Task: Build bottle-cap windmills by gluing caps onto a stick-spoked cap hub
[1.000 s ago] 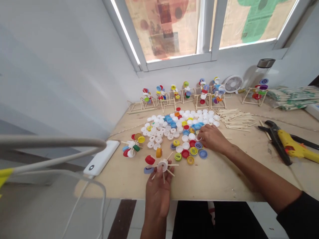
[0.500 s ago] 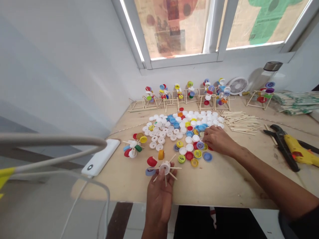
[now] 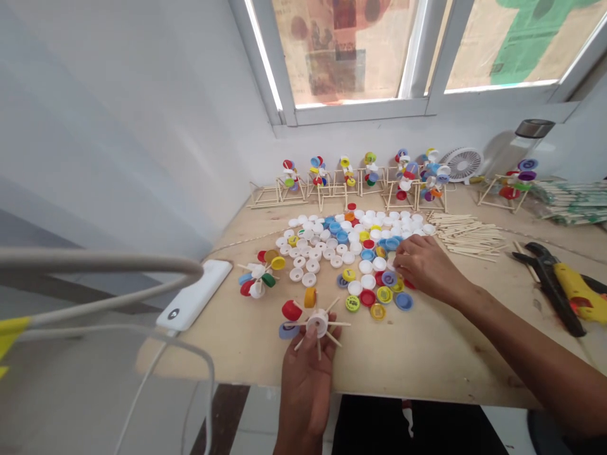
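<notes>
My left hand [image 3: 306,379] is closed on a half-built cap wheel [image 3: 317,323], a white cap hub with wooden stick spokes, three of them tipped with red, orange and blue caps. My right hand [image 3: 422,266] lies palm down on the spread of loose bottle caps [image 3: 353,249], fingers curled among the coloured ones; whether it holds a cap is hidden. A finished cap wheel [image 3: 258,280] lies to the left on the wooden tabletop [image 3: 427,354].
Several stick-frame models with cap wheels [image 3: 360,180] line the back wall beside a small white fan [image 3: 462,164]. A pile of wooden sticks [image 3: 469,234], black pliers [image 3: 552,284] and a yellow glue gun [image 3: 576,294] lie right. A white power bank [image 3: 194,302] with cable sits left.
The view has shifted a little, so everything sits lower and further right. My right hand has stayed on the caps, its fingers working slightly; my left hand still holds the wheel.
</notes>
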`<action>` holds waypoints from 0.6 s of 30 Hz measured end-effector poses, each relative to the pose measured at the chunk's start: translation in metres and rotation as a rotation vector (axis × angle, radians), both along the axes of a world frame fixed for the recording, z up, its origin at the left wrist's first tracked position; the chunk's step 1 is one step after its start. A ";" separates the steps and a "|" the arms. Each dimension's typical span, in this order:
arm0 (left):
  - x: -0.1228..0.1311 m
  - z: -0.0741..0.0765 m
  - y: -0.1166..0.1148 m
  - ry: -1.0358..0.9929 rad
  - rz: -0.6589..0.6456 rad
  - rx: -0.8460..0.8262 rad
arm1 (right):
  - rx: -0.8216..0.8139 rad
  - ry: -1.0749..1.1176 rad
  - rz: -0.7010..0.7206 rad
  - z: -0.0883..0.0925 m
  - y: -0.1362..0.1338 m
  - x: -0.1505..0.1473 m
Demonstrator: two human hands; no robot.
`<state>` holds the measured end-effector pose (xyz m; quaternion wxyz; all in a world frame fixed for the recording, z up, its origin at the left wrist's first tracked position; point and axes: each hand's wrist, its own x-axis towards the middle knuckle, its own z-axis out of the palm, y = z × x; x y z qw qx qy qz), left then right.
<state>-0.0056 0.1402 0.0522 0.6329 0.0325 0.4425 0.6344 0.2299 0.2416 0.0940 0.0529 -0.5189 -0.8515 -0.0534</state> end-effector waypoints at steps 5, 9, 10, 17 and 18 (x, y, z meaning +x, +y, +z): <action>-0.005 0.000 -0.001 -0.003 0.030 -0.006 | 0.051 0.159 0.077 0.010 -0.004 -0.036; -0.008 0.001 -0.001 0.004 0.027 0.014 | 0.029 0.172 0.201 0.004 0.010 -0.091; -0.009 0.000 -0.002 0.007 0.029 0.025 | 0.032 0.161 0.218 0.001 0.016 -0.103; -0.014 -0.003 -0.003 0.013 0.056 0.019 | 0.027 0.127 0.276 -0.012 0.049 -0.145; -0.014 -0.004 -0.003 0.011 0.055 0.020 | 0.027 0.132 0.255 -0.012 0.050 -0.142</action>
